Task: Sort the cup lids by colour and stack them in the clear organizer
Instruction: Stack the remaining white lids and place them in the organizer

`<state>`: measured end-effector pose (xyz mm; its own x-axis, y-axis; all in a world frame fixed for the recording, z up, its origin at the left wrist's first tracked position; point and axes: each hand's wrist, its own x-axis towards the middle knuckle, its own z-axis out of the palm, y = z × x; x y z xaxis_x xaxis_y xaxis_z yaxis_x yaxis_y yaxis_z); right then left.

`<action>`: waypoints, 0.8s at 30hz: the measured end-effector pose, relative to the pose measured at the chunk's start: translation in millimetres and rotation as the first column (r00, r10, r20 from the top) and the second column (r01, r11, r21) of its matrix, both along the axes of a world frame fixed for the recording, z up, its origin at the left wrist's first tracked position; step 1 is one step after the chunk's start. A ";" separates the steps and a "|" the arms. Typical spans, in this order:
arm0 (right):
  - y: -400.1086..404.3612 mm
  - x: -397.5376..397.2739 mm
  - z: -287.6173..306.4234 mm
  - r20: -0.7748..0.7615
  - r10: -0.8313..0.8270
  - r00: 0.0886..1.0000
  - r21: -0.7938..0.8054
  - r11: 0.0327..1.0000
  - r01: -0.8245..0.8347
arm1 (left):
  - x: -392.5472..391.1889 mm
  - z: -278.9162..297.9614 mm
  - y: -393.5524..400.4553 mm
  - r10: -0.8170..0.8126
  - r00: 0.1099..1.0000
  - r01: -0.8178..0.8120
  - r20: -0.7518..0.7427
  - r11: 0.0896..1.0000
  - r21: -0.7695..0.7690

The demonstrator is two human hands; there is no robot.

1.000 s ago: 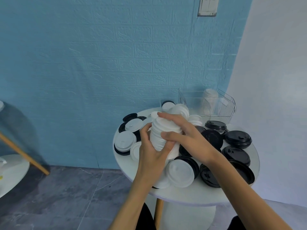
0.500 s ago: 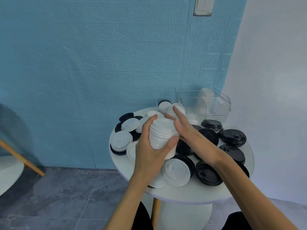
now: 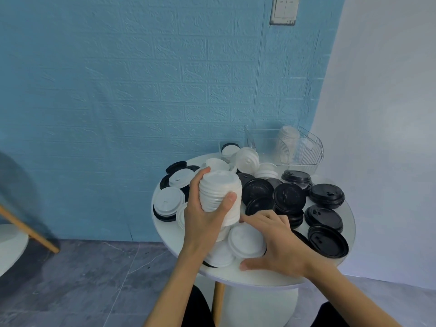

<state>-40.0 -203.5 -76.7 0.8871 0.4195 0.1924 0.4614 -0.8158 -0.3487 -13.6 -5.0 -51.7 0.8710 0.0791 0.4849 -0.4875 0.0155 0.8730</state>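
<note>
Your left hand [image 3: 207,220] grips the white stack [image 3: 220,197], fingers wrapped round its side, axis tilted a little off upright, lifted above the bench [image 3: 259,277]. Just below and right of that stack lies a loose white lid [image 3: 246,240], flat, with your right hand [image 3: 276,244] spread over it, fingers curled at its far edge and thumb on the bench at its near edge. The right hand is clearly nearer. Beyond the stack, well apart, sits the clear organizer [image 3: 292,147].

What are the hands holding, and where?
The left hand grips the stack of white lids round its sides. The right hand grasps a single white lid by its rim.
</note>
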 end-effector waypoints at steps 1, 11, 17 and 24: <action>-0.8 1.8 0.0 -0.008 0.000 1.000 0.028 1.000 0.000 | 0.1 0.8 0.4 0.000 1.000 0.000 0.002 1.000 -0.003; -23.5 19.8 33.7 -0.060 -0.066 0.996 0.338 0.938 0.082 | 1.0 1.6 4.0 -0.002 1.000 0.002 0.008 1.000 -0.005; -8.8 29.5 94.7 -0.033 -0.041 0.999 0.528 0.848 0.053 | -0.4 3.1 1.0 -0.014 1.000 0.013 0.008 0.999 0.036; 42.0 37.7 106.5 -0.079 0.082 0.993 0.478 0.878 -0.035 | -1.9 10.2 -8.6 -0.062 0.998 0.062 -0.004 0.998 0.000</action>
